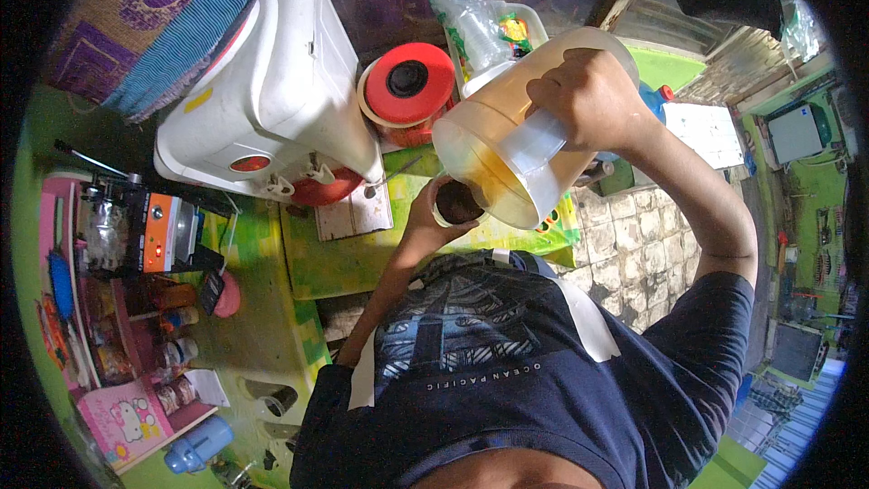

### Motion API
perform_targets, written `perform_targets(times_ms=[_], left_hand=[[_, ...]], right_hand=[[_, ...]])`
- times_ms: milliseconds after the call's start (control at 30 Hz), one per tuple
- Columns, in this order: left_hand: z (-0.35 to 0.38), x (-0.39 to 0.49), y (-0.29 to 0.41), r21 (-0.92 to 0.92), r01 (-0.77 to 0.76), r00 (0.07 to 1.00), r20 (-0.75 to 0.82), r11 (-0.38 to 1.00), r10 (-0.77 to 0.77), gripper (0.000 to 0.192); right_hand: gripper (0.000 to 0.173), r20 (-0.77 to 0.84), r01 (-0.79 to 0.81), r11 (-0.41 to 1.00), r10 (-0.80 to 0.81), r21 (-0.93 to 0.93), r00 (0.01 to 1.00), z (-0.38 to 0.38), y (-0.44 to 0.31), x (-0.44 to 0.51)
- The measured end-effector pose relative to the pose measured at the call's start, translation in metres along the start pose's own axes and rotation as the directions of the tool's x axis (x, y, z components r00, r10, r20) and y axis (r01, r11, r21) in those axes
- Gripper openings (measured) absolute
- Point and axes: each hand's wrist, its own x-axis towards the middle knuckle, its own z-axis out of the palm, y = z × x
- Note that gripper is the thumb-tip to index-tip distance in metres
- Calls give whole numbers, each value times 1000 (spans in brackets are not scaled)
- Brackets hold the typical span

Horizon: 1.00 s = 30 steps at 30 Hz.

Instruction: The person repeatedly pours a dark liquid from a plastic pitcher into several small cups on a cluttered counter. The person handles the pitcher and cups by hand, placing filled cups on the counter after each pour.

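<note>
My right hand (587, 99) grips the handle of a large translucent plastic pitcher (502, 183), tipped so that its mouth points down to the left. Orange-brown liquid shows inside, near the rim. Just left of that rim, my left hand (434, 224) is wrapped around a small cup (458, 202) with dark contents. The rims of the two overlap in this view; whether liquid is flowing between them I cannot tell. Beyond my left hand stands a red-lidded container (409, 85) with a black knob, and a thin utensil (402, 169) lies near it.
A large white cooler box (271, 102) with small taps stands at the upper left, above a red bowl (327, 187). A green-yellow cloth (353, 255) covers the table. Behind the pitcher is a tray of bagged plastic cups (475, 27). Pink shelves (125, 326) hold jars at the left.
</note>
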Motion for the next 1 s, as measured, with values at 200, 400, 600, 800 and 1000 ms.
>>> perform_targets(times_ms=[200,400,600,800,1000], left_hand=[[2,0,-6,44,-24,999,-35,999,26,83],[1,1,-12,40,-37,998,-45,999,39,86],[-2,0,-14,37,-125,990,-55,991,127,84],[-9,-4,-6,72,-263,952,-141,962,270,82],[-20,-18,6,46,-289,923,-250,956,291,78]], right_hand=[[25,-64,48,998,-45,46,997,0,2,0],[18,-129,71,996,-63,51,990,5,6,-4],[20,-161,8,998,2,55,987,9,13,-15],[25,-187,-156,978,180,140,966,15,25,-35],[40,-156,-424,807,521,412,839,37,28,-54]])
